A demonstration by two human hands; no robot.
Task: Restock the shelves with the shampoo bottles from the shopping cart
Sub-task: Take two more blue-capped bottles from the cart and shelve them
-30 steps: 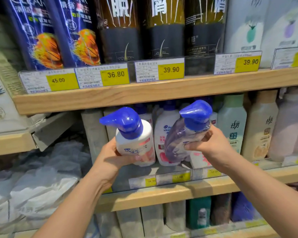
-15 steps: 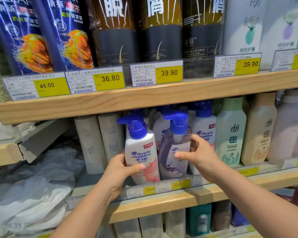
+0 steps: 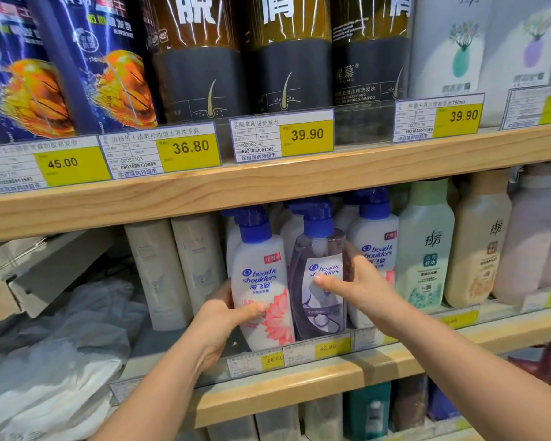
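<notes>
White bottle (image 3: 261,281) in left hand (image 3: 218,326)

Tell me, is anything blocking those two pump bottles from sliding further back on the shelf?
Yes. More blue-capped bottles stand right behind them, so the white bottle in the left hand and the clear purple bottle in the right hand sit in the front row. How much gap is left behind cannot be seen.

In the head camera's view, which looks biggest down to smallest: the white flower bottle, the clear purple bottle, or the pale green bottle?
1. white flower bottle and pale green bottle: too alike to rank, and the green one stands farther back.
2. clear purple bottle, slightly smaller.
</notes>
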